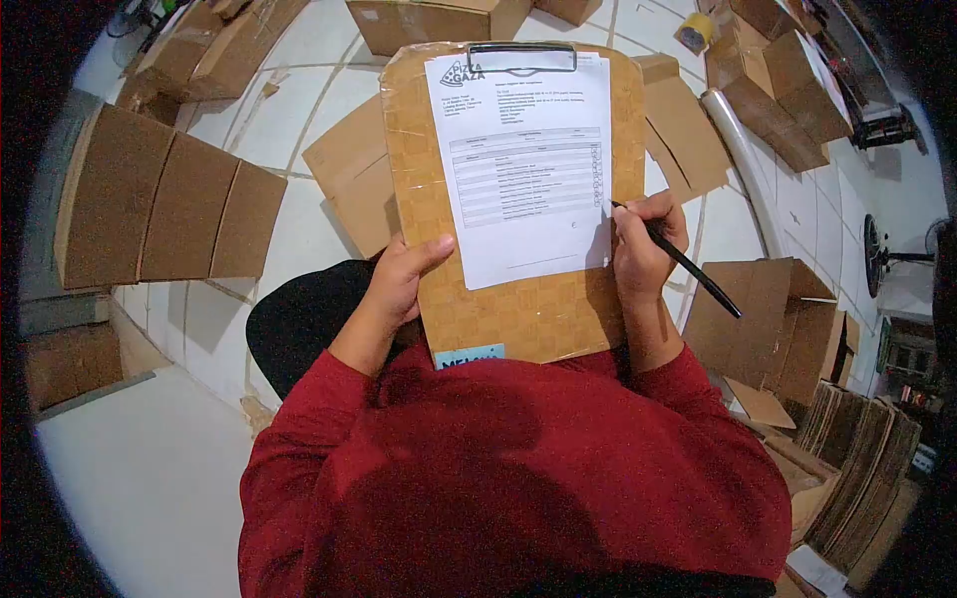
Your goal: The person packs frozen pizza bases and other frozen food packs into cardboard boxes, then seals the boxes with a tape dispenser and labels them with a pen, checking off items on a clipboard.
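Note:
A tan clipboard [538, 324] with a woven pattern rests over my lap, its black metal clip [522, 58] at the far end. Under the clip lies a printed sheet [528, 244] headed "Pizza Gaza", with a table and a column of small marks down its right side. My left hand [404, 274] grips the clipboard's left edge, thumb on top. In my right hand [646, 244] is a black pen [698, 274], its tip by the sheet's right edge near the lower table rows. A blue label [469, 356] is partly covered by my red clothing.
Closed cardboard boxes [169, 204] stand at left, others [429, 22] at the far side. Flattened cardboard [688, 130] lies beyond the clipboard on the white tiled floor [299, 130]. At right are an open box [748, 309], stacked cardboard sheets [857, 458] and a tape roll [695, 32].

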Demonstrator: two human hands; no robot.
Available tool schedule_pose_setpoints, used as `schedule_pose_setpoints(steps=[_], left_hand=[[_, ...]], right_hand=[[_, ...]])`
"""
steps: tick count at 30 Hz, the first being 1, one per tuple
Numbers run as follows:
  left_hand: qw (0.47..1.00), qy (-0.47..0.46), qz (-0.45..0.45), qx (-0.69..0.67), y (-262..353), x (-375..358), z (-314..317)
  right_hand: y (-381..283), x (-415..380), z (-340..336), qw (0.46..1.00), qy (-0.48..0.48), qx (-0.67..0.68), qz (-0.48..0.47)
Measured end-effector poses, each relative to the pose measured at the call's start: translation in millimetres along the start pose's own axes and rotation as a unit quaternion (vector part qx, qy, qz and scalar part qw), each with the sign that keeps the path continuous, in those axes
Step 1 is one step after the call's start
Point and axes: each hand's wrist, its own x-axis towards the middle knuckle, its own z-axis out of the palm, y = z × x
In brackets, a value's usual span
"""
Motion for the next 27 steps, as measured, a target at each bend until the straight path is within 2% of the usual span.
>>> schedule_pose_setpoints(steps=[4, 14, 16, 21, 24, 27], left_hand=[[1.000, -0.012, 0.008, -0.011, 0, 0, -2], [1.000, 0.013, 0.018, 0.001, 4, -4, 4], [0.999, -0.031, -0.001, -0.031, 3, -3, 0], [0.999, -0.028, 0.013, -0.036, 1, -1, -3], [0.999, -0.043, 0.004, -0.032, 2, -2, -2], [0.997, -0.066, 0.019, -0.045, -1, -1, -4]], right_hand=[[6, 1, 1, 0.999, -0.007, 0.012, -0.046], [-3, -1, 6, 1.000, -0.008, 0.026, -0.002], [-12, -2, 10, 0.999, -0.011, 0.035, 0.007], [-27, -5, 22, 0.997, 0.012, 0.057, 0.041], [-6, 1, 7, 0.999, -0.007, -0.034, -0.033], [-9, 0, 8, 1.000, -0.016, -0.009, -0.012]])
